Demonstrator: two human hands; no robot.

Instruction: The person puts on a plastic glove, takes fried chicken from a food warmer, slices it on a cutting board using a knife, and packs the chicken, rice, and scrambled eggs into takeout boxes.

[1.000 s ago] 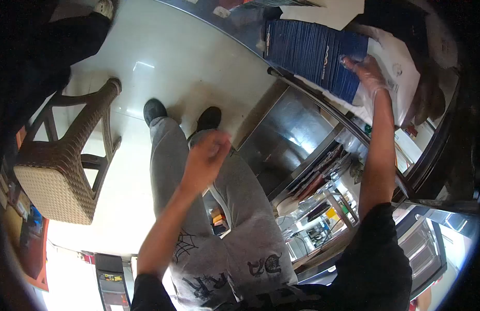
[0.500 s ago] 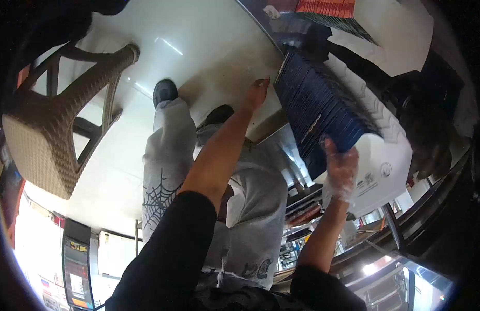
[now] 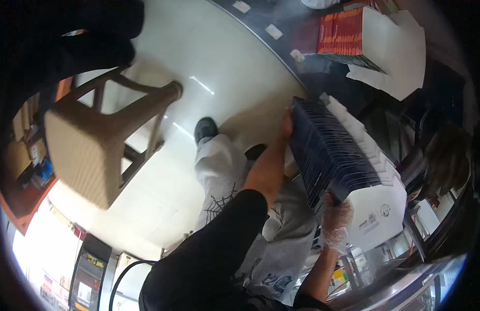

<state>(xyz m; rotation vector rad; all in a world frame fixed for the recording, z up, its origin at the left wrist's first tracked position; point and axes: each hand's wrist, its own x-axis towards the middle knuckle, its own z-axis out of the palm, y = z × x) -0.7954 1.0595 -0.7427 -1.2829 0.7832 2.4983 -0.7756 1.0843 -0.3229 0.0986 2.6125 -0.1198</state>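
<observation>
The stack of dark blue folded sheets (image 3: pixel 336 147) lies between the two hands at the table's near side, its long blue face slanting down toward the wearer's legs and its white flaps (image 3: pixel 379 210) fanned in steps along the other side. The left hand (image 3: pixel 287 124) is at the far end, against the outer blue edge; its fingers are partly hidden behind the sheets, so how firmly they close cannot be told. The right hand (image 3: pixel 337 217), in a clear plastic glove, grasps the near end, at the corner where the blue meets the broad white panel. Whether the underside rests on the table (image 3: pixel 354 85) or is held above it is hidden. The table's curved rim runs from the top of the view down to just beside the far end of the stack. Beyond that end, a strip of dark tabletop separates it from a second stack with red faces (image 3: pixel 341 33) and white flaps, which stands apart. Small pale scraps (image 3: pixel 273 31) lie near the rim. To the left, a wide stretch of pale floor (image 3: pixel 240 67) opens between the table rim and a brown woven-pattern stool (image 3: pixel 89 145), which is well apart from both hands.
</observation>
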